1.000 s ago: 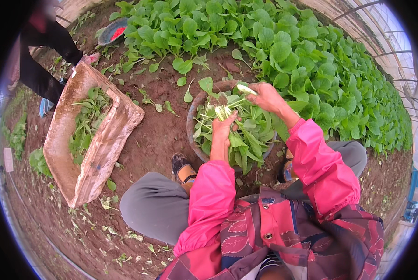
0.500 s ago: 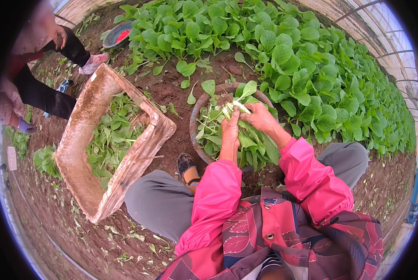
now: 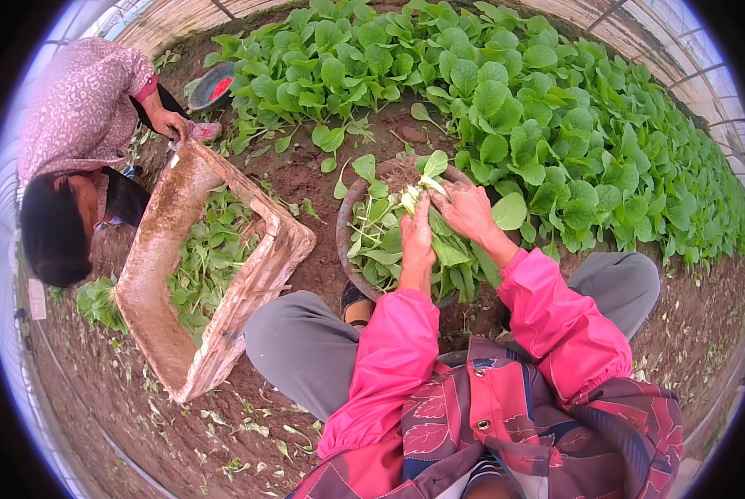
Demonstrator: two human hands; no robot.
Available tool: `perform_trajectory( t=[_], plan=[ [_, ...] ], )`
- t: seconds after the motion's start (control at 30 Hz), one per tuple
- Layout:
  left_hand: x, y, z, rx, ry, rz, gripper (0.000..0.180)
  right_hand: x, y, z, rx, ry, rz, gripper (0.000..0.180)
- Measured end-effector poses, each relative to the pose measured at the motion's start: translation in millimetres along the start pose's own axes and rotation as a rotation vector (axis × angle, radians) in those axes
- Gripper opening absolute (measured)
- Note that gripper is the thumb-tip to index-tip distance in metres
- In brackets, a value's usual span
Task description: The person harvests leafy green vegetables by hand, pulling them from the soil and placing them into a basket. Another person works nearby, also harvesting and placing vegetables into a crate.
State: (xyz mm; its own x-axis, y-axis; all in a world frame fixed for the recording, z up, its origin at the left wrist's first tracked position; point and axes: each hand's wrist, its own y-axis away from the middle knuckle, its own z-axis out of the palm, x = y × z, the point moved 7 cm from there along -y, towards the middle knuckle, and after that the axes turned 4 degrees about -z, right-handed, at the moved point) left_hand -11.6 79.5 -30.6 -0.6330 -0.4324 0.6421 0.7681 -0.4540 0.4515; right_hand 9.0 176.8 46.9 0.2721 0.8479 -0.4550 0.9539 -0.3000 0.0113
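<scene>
A bunch of leafy greens (image 3: 411, 198) is held between my two hands over a round basin (image 3: 345, 241), pale stem ends pointing away from me and leaves hanging back toward my lap. My left hand (image 3: 418, 243) closes around the bunch from the left, its thumb up along the stems. From the right, my right hand (image 3: 472, 218) wraps the same bunch, with its fingers near the stem bases. More loose greens (image 3: 374, 229) lie in the basin, and soil and roots (image 3: 397, 173) show at its far side. The undersides of both hands are hidden.
A worn, pale box (image 3: 148, 291) with greens inside stands tilted at my left. Beyond it a person (image 3: 89, 108) bends down, a hand (image 3: 171, 125) on its far corner. A dense leafy bed (image 3: 547, 125) spreads ahead and right. A bowl (image 3: 210, 87) with something red sits far left.
The person at the left has bent forward and put a hand on the box's corner; the box sits slightly differently in view. My hands still hold the bunch, with a leaf now sticking out at right.
</scene>
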Motion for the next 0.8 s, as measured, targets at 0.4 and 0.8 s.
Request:
perform_trajectory(
  t=[0.4, 0.8],
  plan=[
    [19.4, 29.0, 17.7, -0.038, -0.147, 0.241, 0.032, -2.2, 21.6, 9.2, 0.198, -0.607, -0.112, 0.043],
    [23.0, 28.5, 20.9, -0.363, -0.156, -0.035, 0.021, 2.9, 11.0, 29.8, -0.346, -1.167, 0.126, 0.04]
  ],
)
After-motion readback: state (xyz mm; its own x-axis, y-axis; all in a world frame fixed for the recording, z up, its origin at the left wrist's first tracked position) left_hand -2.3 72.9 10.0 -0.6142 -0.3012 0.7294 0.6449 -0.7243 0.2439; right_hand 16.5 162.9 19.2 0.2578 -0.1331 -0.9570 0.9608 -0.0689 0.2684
